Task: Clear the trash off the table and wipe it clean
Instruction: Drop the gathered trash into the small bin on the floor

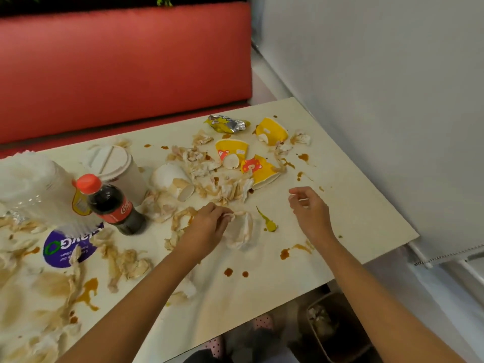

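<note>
Stained crumpled tissues [217,184] litter the cream table [353,205]. My left hand [209,224] pinches one soiled tissue [242,231] near the table's middle. My right hand [309,208] hovers just right of it, fingers loosely curled, holding nothing. Three crushed yellow paper cups [262,169] and a foil wrapper [227,123] lie at the far side. A white paper cup [172,182] lies tipped over. Brown sauce spots [285,254] and a yellow-green smear [269,222] mark the surface.
A cola bottle [112,205] with a red cap stands at left beside a lidded white cup [117,166] and a clear plastic container [34,189]. A purple round sticker [68,250] is on the table. A red bench [117,69] is behind, a wall at right, a bin [332,328] under the table.
</note>
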